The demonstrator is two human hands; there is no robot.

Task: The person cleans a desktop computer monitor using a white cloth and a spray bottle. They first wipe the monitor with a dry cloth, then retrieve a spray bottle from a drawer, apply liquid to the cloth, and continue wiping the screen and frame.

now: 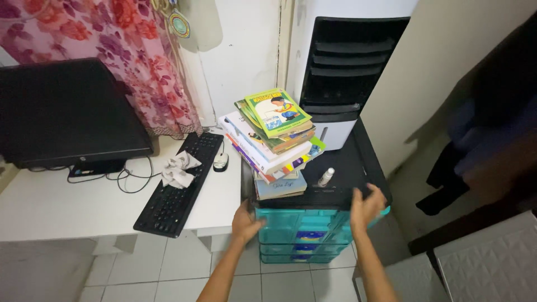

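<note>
A teal plastic drawer unit [305, 235] with a black top [347, 168] stands between a white desk and a wall. My left hand [246, 222] presses against its upper left front corner, fingers curled on the edge. My right hand [366, 206] rests at the right front corner of the black top, fingers spread. On the top lies an uneven stack of books [274, 140], the uppermost green with a cartoon cover, leaning left. A small white bottle [326, 177] stands beside the stack.
A white and black air cooler [347, 72] stands behind the books. The white desk [67, 207] at left carries a black monitor [67, 112], black keyboard [179, 182], crumpled cloth [179, 169] and mouse [221, 161]. Floral curtain behind; grey padded box [486, 263] at lower right.
</note>
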